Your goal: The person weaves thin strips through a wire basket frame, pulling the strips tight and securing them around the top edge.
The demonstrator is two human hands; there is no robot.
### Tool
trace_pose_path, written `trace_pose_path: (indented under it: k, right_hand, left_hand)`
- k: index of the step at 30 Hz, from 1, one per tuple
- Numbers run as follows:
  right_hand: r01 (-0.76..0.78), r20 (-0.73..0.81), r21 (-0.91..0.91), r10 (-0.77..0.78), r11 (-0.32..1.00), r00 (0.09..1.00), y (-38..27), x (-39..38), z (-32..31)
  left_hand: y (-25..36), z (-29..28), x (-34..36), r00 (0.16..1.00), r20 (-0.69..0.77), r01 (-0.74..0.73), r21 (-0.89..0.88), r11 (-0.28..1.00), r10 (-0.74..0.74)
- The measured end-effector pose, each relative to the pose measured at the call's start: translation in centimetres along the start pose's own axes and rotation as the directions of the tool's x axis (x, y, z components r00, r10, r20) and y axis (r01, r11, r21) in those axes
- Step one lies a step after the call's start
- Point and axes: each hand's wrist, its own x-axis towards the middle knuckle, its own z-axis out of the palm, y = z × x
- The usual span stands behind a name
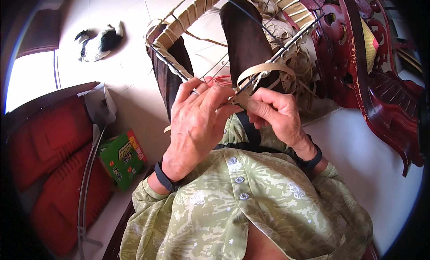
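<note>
A black wire frame [281, 50] rests across my knees, its sides partly wrapped with a flat tan strip that forms a band [186, 21] round the far edge. My left hand [193, 121] is closed at the near corner of the frame, thumb and fingers gripping it there. Close beside it, my right hand [278, 115] pinches the flat strip [265, 67] between thumb and forefinger. The strip loops up over the frame's near right side. My fingers hide just how it passes round the wire.
Loose tan strips [299, 74] lie heaped beyond my right knee. A dark red carved wooden chair [358, 67] stands at right. Leftward are a green box [122, 160], a grey metal stand [92, 157] and red cushions [49, 139]. A black-and-white animal [101, 44] lies on the tiles.
</note>
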Motion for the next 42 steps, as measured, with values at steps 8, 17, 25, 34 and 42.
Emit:
trace_pose_path:
  k: [8, 17, 25, 34, 42]
  right_hand:
    - [-0.085, -0.003, 0.142, 0.086, 0.986, 0.996, -1.5, -0.7, 0.5]
    - [-0.175, 0.07, 0.477, 0.161, 0.861, 0.984, -2.4, 0.6, 0.8]
    - [-0.168, 0.098, 0.385, 0.141, 0.908, 0.985, -3.4, 0.1, 0.0]
    - [-0.119, 0.089, 0.238, 0.1, 0.964, 0.991, -4.3, -0.2, 0.6]
    - [0.57, 0.12, -0.557, -0.62, 0.605, 0.775, -4.7, 0.2, -2.5]
  left_hand:
    - [-0.1, -0.1, -0.2, 0.999, 0.032, 0.037, 0.0, 0.999, -0.037]
    - [0.6, 0.2, 0.0, 1.0, -0.008, 0.018, 0.075, 0.997, -0.017]
    - [0.5, 0.6, 0.0, 0.999, -0.036, 0.034, 0.081, 0.996, -0.031]
    - [0.5, 1.8, 0.9, 0.984, -0.107, -0.125, 0.18, 0.976, 0.146]
    - [1.2, 1.9, 1.0, 0.99, -0.048, -0.12, 0.218, 0.969, 0.133]
